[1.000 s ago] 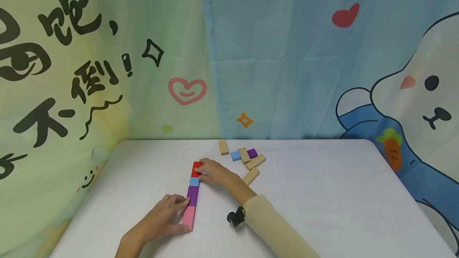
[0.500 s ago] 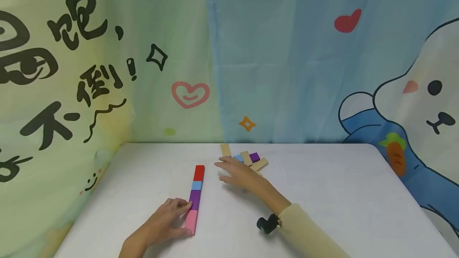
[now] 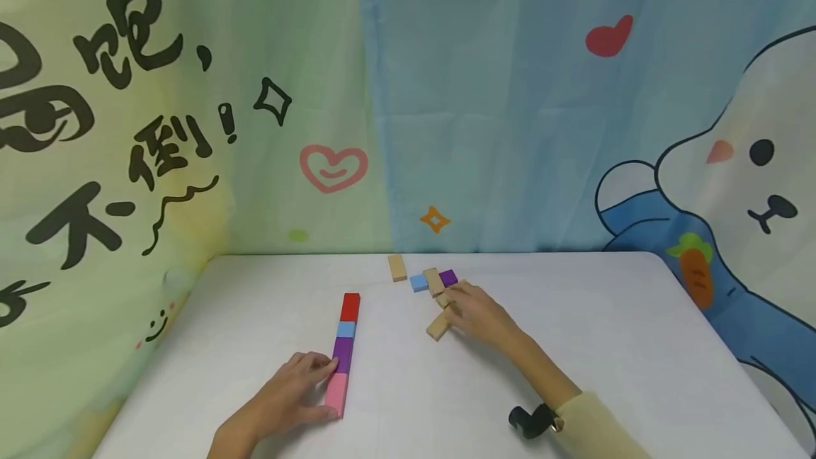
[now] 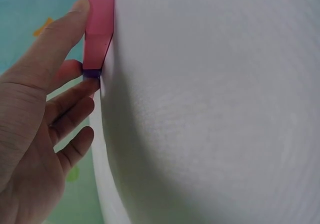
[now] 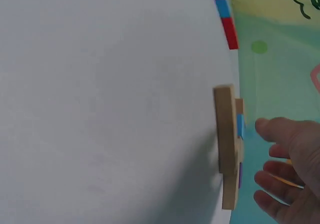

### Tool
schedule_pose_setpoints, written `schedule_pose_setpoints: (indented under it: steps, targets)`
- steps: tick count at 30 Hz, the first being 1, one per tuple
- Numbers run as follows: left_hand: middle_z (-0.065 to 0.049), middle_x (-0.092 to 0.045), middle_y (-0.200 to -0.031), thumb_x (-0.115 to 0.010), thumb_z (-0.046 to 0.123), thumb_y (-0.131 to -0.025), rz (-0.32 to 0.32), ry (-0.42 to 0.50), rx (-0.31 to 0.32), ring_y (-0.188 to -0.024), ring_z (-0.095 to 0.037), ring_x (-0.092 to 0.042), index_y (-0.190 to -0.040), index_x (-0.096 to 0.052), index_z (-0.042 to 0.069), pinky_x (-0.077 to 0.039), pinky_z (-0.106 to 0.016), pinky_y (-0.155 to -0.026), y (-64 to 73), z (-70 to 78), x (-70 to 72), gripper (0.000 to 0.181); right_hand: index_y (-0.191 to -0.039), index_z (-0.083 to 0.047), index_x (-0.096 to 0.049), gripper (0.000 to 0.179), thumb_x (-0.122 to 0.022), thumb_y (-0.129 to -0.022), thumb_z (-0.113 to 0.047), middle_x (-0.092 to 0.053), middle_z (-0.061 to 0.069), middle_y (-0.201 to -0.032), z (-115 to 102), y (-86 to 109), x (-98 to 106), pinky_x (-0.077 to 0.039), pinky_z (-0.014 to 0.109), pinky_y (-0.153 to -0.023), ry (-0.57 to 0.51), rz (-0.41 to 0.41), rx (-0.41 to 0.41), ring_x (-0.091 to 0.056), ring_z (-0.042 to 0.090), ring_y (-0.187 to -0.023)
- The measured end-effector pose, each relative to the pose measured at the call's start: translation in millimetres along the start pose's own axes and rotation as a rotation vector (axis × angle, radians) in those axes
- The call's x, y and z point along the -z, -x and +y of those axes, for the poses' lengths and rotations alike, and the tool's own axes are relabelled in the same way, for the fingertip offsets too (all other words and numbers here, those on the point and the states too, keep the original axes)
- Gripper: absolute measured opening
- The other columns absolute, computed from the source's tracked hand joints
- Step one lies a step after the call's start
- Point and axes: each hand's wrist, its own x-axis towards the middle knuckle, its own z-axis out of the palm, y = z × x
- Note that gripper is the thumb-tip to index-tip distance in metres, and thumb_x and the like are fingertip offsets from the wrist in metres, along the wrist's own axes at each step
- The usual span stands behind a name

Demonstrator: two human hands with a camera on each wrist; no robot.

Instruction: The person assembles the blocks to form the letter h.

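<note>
While steadying, with a relaxed left hand (image 3: 287, 388), the pink block (image 3: 336, 394) and purple block (image 3: 343, 355) lined up with the light-blue block (image 3: 346, 329) and red block (image 3: 350, 307), reaching over the near wooden block (image 3: 437, 326) with a right hand (image 3: 481, 314) spread at the thumb. Can't tell about contact. Looks like the picking step. Probably calls for a clean pinch next. Kinda cramped though, with another wooden block (image 3: 433, 280), loose blue block (image 3: 418, 282) and small purple block (image 3: 448, 277) crowded close by.
</note>
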Motion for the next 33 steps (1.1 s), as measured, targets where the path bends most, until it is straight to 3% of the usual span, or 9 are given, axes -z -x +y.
schedule_pose_setpoints:
  steps: [9,20,25,29,33]
  targets:
    - [0.008,-0.05,-0.12,-0.057,0.067,-0.073,0.02,0.012,-0.007,-0.11,-0.012,-0.045,-0.134,-0.047,0.015,-0.044,-0.038,-0.092,2.4,-0.8,-0.3,0.081,-0.121,-0.002,-0.058,0.047,-0.07,-0.08,-0.022,-0.055,0.013,-0.125,-7,8.6,-8,-0.047,0.04,-0.093,0.034,0.113,0.022,-0.053,0.027,-0.115]
    - [0.007,-0.05,-0.12,-0.056,0.068,-0.073,0.006,0.005,0.013,-0.11,-0.012,-0.045,-0.135,-0.047,0.018,-0.046,-0.038,-0.091,3.6,-1.2,1.6,0.08,-0.114,0.002,-0.06,0.036,-0.065,-0.083,-0.015,-0.057,0.014,-0.119,0,-15.7,-12,-0.047,0.041,-0.093,0.032,0.091,0.049,-0.054,0.028,-0.112]
    - [0.008,-0.05,-0.12,-0.057,0.067,-0.073,0.012,0.007,0.01,-0.11,-0.012,-0.045,-0.135,-0.048,0.018,-0.046,-0.038,-0.091,3.3,-0.5,3.5,0.079,-0.118,0.001,-0.059,0.036,-0.063,-0.086,-0.016,-0.056,0.015,-0.122,4,-41.0,-11,-0.045,0.04,-0.097,0.04,0.023,0.078,-0.053,0.029,-0.114]
    - [0.008,-0.05,-0.12,-0.058,0.066,-0.073,0.009,0.021,0.012,-0.11,-0.012,-0.045,-0.135,-0.047,0.018,-0.045,-0.038,-0.091,2.9,0.4,2.5,0.079,-0.121,-0.002,-0.058,0.04,-0.064,-0.085,-0.019,-0.055,0.014,-0.127,7,-61.4,-12,-0.042,0.042,-0.099,0.078,-0.086,0.083,-0.05,0.031,-0.118]
    - [0.008,-0.05,-0.121,-0.057,0.067,-0.074,0.006,0.018,0.004,-0.11,-0.012,-0.045,-0.135,-0.047,0.018,-0.046,-0.037,-0.091,2.8,1.2,1.6,0.079,-0.126,-0.004,-0.055,0.045,-0.063,-0.086,-0.023,-0.05,0.013,-0.134,11,-74.4,-14,-0.036,0.044,-0.105,0.085,-0.201,0.023,-0.044,0.032,-0.126]
